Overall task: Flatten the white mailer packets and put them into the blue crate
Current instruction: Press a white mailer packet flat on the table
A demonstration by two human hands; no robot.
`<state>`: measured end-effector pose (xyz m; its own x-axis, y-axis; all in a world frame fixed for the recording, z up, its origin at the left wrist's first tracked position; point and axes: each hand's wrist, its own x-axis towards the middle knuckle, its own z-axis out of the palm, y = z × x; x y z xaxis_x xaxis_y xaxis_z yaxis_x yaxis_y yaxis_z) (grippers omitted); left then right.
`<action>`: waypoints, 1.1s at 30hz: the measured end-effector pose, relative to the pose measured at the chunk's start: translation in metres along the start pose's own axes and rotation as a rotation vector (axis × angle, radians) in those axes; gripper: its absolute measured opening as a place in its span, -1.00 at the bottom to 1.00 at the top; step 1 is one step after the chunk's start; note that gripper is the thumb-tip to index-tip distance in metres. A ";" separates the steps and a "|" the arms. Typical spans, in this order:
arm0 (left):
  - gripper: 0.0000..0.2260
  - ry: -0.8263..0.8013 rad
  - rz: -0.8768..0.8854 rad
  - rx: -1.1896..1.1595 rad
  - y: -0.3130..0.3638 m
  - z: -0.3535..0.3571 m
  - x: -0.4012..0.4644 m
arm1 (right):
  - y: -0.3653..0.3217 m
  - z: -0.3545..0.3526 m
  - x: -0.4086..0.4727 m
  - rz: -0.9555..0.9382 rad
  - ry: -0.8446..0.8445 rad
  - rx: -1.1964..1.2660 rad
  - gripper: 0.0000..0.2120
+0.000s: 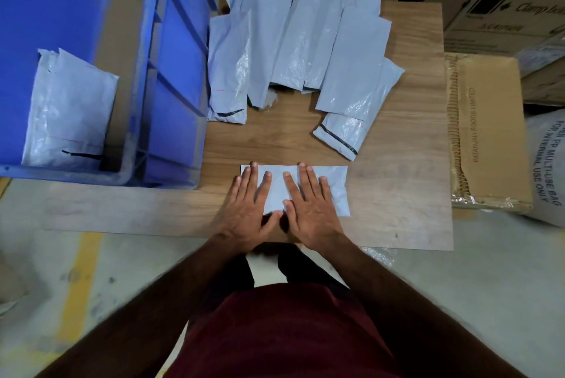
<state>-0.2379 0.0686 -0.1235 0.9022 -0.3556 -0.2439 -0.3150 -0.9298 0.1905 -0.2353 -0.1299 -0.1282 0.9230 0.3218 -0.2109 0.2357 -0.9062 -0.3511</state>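
Note:
One white mailer packet (334, 185) lies flat on the wooden board (397, 194) near its front edge. My left hand (247, 206) and my right hand (308, 203) press on it palm down, fingers spread, thumbs nearly touching. A pile of several white mailer packets (299, 41) lies at the back of the board. The blue crate (171, 71) stands to the left. Inside it, a stack of white packets (70, 111) leans on a cardboard sheet (119, 50).
Large cardboard boxes (501, 1) stand behind and to the right. A flat brown carton (486, 130) lies along the board's right edge, with a white woven sack (547, 163) beside it. The concrete floor has a yellow line (79, 279) at the left.

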 end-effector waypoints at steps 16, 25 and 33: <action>-0.38 0.128 0.291 0.144 -0.011 -0.048 0.013 | 0.002 -0.039 -0.015 0.037 0.093 -0.124 -0.18; -0.38 0.187 0.376 0.139 -0.017 -0.095 0.015 | 0.010 -0.081 -0.004 -0.118 0.158 -0.262 -0.34; -0.50 0.152 -0.123 0.023 -0.015 -0.079 0.041 | 0.017 -0.071 0.023 -0.034 0.101 -0.276 -0.34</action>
<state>-0.1730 0.0759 -0.0609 0.9679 -0.2222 -0.1171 -0.2045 -0.9679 0.1464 -0.1881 -0.1571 -0.0740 0.9354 0.3371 -0.1068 0.3282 -0.9401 -0.0923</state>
